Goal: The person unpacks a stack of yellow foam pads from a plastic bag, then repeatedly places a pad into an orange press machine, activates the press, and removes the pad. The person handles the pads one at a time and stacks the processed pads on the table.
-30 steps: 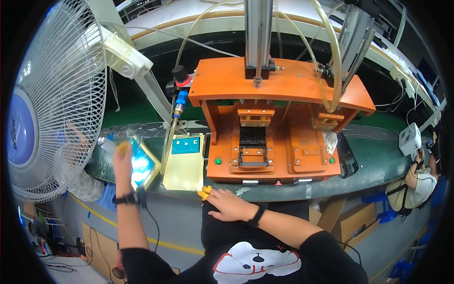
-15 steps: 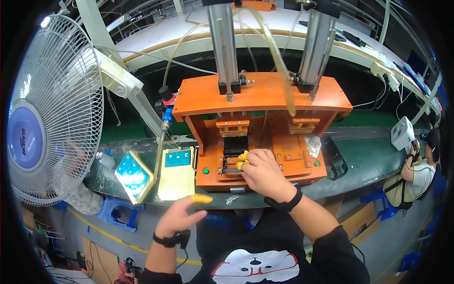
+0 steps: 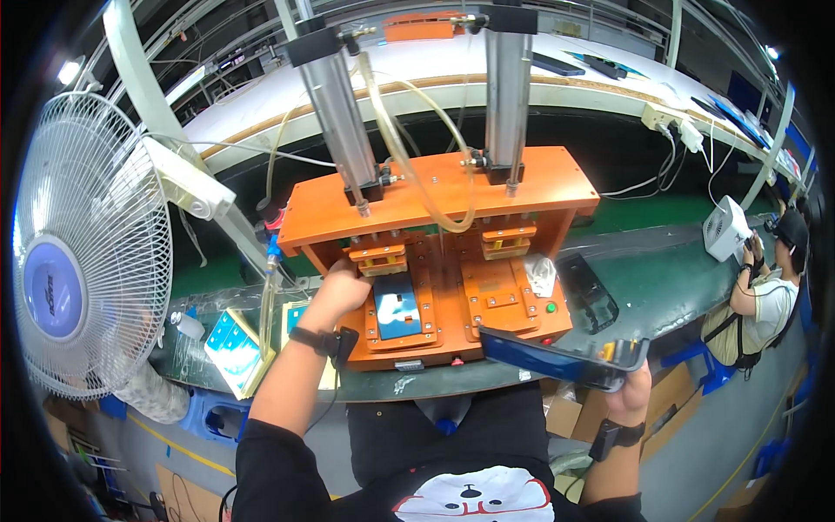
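Observation:
My right hand (image 3: 628, 393), with yellow covers on its fingertips, grips one end of a glossy black rectangular panel (image 3: 557, 358) that reflects blue. It holds the panel tilted, in front of the right side of an orange two-station press (image 3: 435, 187). My left hand (image 3: 344, 289) reaches under the press's left head (image 3: 379, 259); its fingertips are hidden there. Beside that hand, a flat blue plate (image 3: 398, 306) with small cutouts lies in the left fixture (image 3: 426, 331). The right fixture (image 3: 503, 291) shows its bare orange blocks.
A black tray (image 3: 587, 296) and a crumpled clear wrapper (image 3: 541, 275) sit right of the press. Blue-faced sheets (image 3: 233, 348) and a small bottle (image 3: 185, 325) lie on the left. A large fan (image 3: 96, 235) stands far left. Another person (image 3: 758, 304) works at far right.
My right hand has left the left fixture and moved right, now holding the glossy black panel. My left hand has gone up to the left head. A blue plate now lies in that fixture.

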